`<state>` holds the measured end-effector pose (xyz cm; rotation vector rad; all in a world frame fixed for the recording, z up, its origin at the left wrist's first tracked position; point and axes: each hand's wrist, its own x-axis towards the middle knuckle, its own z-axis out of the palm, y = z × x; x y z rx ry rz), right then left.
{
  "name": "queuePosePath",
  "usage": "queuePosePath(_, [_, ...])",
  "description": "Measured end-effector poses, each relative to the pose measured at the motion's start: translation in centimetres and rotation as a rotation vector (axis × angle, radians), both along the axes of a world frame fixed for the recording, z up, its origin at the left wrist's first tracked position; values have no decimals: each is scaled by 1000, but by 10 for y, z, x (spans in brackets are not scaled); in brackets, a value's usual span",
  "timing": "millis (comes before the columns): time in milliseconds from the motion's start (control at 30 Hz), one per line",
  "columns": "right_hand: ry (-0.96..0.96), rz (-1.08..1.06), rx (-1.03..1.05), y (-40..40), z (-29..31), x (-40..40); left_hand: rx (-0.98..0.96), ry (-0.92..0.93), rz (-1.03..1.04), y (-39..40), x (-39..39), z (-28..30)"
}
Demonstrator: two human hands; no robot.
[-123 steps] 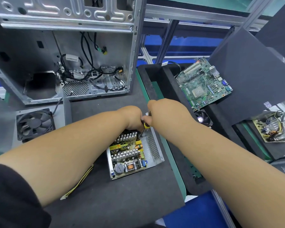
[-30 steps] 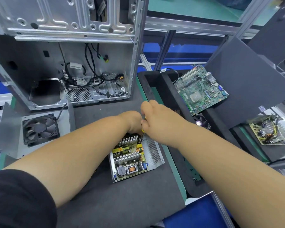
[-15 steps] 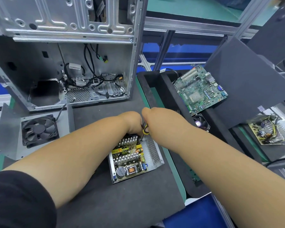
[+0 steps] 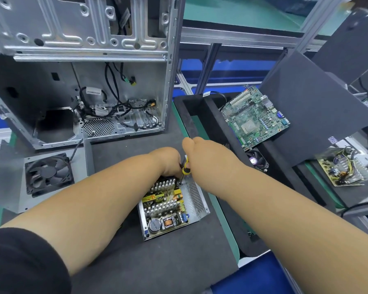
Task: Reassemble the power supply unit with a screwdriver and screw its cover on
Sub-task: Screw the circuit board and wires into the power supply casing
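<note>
Right hand (image 4: 208, 160) has shifted a touch since half a second ago: thumb now sticks up higher and the screwdriver (image 4: 185, 167) handle shows more between the hands. Nothing else moved.

Left to right:

- Cover (image 4: 9, 177) with its fan (image 4: 48, 174) lies at the bench's left edge, apart from the unit. Not fitted yet, so I'd say we're on the board-fixing step.
- Computer case (image 4: 83, 71) stands open at the bench's back.
- Left hand (image 4: 168, 161) rests on the far end of the power supply (image 4: 172, 206), likely steadying it against the turning. Fingers hidden behind the hand; can't tell how they lie.
- Screwdriver stands near upright, tip down at the unit's far right corner, presumably on a board screw. Screw itself too small to make out.
- Right hand wraps the handle from the right, gripping it.
- Power supply sits mid-bench near the right edge, open side up so the board is reachable.
- Motherboard (image 4: 255, 117) leans in the black tray (image 4: 200, 115); a small fan (image 4: 257, 161) lies below it.
- Spare circuit board (image 4: 342, 168) lies at far right.

Count: 1 screwdriver, 1 power supply, 1 cover, 2 fans, 1 case, 1 motherboard, 1 spare board.
</note>
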<state>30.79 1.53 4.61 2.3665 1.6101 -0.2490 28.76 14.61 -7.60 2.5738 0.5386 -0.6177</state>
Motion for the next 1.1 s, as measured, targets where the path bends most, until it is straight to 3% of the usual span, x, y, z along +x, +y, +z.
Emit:
queuePosePath(233, [-186,-51,-8,-2,-9,4,-14,-2,32,1,0,0])
queuePosePath(433, [87,52,61,-5,-12,5,-2,-27,-4,1,0,-2])
queuePosePath(600, [-138,20,72,-4,-15,7,-14,0,11,2,0,-2])
queuePosePath(800, [145,10,57,-4,-4,9,-4,-12,5,1,1,-2])
queuePosePath(1000, [-163,-22,-10,4,-10,10,-35,-7,30,2,-1,0])
queuePosePath(1100, [-121,11,57,-1,-14,5,-39,-6,14,2,-1,2])
